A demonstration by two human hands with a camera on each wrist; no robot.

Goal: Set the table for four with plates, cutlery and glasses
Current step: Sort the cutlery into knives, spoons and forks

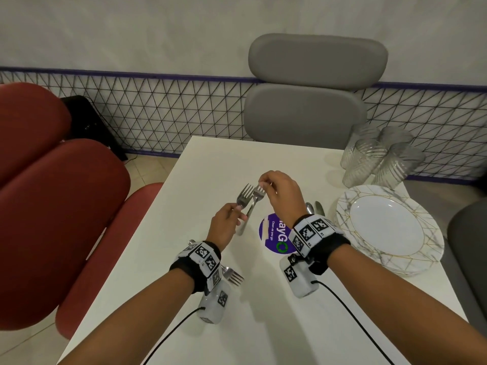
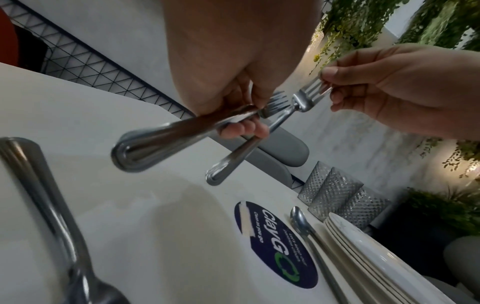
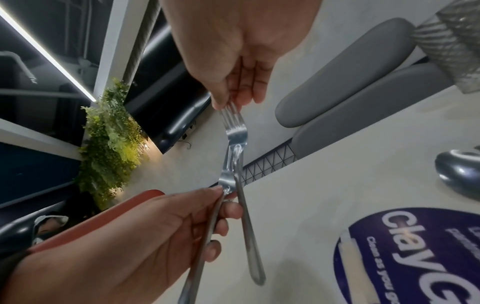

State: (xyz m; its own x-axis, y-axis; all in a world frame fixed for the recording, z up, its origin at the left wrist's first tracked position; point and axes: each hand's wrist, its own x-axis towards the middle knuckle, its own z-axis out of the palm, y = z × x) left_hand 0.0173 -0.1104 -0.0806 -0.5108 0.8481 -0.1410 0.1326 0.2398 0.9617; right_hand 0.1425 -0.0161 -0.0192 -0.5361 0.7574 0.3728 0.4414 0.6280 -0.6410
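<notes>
My left hand (image 1: 238, 210) grips one steel fork (image 1: 243, 197) by its neck, tines pointing away, above the white table (image 1: 210, 167). My right hand (image 1: 263, 184) pinches the tines of a second fork (image 1: 253, 206), whose handle hangs down towards the table. In the left wrist view the two forks cross, the first fork (image 2: 161, 137) over the second fork (image 2: 301, 102). The right wrist view shows the pinched fork (image 3: 236, 139) hanging beside the gripped one (image 3: 223, 183). A third fork (image 1: 233, 275) lies on the table under my left wrist.
A stack of marble-rimmed plates (image 1: 427, 225) sits at the right edge, with several ribbed glasses (image 1: 379, 156) behind it. A spoon (image 1: 309, 206) and a knife (image 1: 320, 208) lie beside the plates. A round purple sticker (image 1: 274, 233) marks the table. Red and grey chairs surround it.
</notes>
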